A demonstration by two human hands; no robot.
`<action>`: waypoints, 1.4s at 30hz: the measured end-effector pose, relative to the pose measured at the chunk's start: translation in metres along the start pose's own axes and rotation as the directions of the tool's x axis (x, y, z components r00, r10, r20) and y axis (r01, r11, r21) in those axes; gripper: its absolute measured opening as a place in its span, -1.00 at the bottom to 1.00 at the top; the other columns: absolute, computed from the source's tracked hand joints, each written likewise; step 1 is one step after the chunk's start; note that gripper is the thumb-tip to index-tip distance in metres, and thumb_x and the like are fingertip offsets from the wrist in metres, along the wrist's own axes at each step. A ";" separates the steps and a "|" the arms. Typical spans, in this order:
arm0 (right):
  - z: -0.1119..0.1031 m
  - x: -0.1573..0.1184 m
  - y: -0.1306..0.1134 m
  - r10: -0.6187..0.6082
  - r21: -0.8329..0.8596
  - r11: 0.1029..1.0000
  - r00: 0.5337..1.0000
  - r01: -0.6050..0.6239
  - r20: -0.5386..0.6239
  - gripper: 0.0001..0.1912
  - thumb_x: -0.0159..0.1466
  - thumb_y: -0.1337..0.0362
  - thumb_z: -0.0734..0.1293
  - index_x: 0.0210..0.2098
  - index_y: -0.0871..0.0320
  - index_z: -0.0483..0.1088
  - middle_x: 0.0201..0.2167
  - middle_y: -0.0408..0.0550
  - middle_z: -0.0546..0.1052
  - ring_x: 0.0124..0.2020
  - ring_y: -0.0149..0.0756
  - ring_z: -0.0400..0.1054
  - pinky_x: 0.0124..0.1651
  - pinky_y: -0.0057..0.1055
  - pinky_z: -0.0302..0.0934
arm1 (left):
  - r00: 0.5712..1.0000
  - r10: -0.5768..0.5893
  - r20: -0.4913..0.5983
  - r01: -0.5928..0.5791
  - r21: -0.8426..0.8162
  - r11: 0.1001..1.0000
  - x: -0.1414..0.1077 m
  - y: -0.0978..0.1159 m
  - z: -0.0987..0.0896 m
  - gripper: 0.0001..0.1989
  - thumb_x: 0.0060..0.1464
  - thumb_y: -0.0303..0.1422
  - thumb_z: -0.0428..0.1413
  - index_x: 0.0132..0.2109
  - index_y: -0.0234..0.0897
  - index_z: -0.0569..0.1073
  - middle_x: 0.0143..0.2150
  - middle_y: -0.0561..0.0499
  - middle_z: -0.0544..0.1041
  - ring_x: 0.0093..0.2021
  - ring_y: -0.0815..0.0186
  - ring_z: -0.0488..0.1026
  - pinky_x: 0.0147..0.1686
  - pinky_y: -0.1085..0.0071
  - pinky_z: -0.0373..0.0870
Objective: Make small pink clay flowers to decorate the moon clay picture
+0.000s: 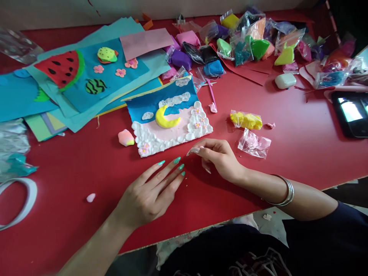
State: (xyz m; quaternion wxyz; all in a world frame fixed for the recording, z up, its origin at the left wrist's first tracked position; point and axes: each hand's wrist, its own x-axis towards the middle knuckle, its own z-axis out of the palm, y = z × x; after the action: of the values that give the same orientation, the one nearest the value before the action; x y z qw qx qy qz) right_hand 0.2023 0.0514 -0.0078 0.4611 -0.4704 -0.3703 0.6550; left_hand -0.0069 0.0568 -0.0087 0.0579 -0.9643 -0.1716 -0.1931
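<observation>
My left hand (pixel 155 188) lies palm down on the red table, fingers spread, just below the clay picture, with nothing in it. To its right, my right hand (pixel 217 157) pinches thumb and forefinger together near the picture's lower right corner; a bit of pink shows at the fingertips, too small to make out. The clay picture (pixel 169 132) has a yellow moon (pixel 164 119), white clouds and small pink flowers on a blue and pink ground. A pink and yellow clay lump (pixel 125 137) sits at its left edge. Tiny crumbs lie between my hands.
Right of the picture are a yellow clay packet (pixel 246 120) and a pink clay packet (pixel 254 143). A pink tool (pixel 211 94) lies above. Many clay bags line the back. Left are layered papers (pixel 115 92), a pink piece (pixel 91 197) and a white ring (pixel 31 195). A phone (pixel 352 115) lies right.
</observation>
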 end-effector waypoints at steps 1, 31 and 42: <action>0.000 0.000 0.000 0.000 -0.003 1.000 1.000 0.000 0.002 -0.82 0.14 0.22 0.28 -0.48 0.23 0.37 -0.72 -0.29 0.26 -0.75 -0.61 0.08 -0.70 -0.57 -0.03 | 1.000 -0.006 -0.011 0.006 0.005 1.000 0.000 -0.001 0.000 -0.73 0.03 -0.54 0.04 -0.08 -0.37 0.43 -0.12 -0.08 0.55 -0.01 0.18 0.44 -0.01 0.27 0.32; -0.001 -0.002 -0.002 0.019 -0.072 0.997 1.000 -0.017 0.022 -0.79 0.17 0.20 0.28 -0.45 0.25 0.40 -0.71 -0.26 0.26 -0.73 -0.60 0.09 -0.67 -0.56 -0.05 | 0.999 -0.017 0.035 0.016 0.023 1.000 -0.001 0.004 -0.004 -0.75 0.01 -0.51 0.06 -0.11 -0.36 0.44 -0.12 -0.10 0.55 -0.07 0.21 0.47 -0.06 0.30 0.36; -0.001 -0.001 -0.004 0.018 -0.074 0.997 1.000 -0.016 0.018 -0.79 0.15 0.19 0.30 -0.47 0.25 0.39 -0.72 -0.27 0.26 -0.73 -0.61 0.09 -0.67 -0.57 -0.04 | 0.999 -0.041 0.000 0.041 -0.017 0.999 -0.001 0.004 -0.002 -0.74 -0.01 -0.52 0.06 -0.12 -0.37 0.45 -0.18 -0.10 0.56 -0.09 0.20 0.48 -0.07 0.31 0.40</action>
State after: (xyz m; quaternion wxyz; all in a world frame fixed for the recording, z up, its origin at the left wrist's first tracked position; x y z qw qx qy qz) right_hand 0.2041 0.0513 -0.0043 0.4342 -0.4840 -0.3946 0.6492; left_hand -0.0076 0.0524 -0.0075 0.0455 -0.9610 -0.1899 -0.1958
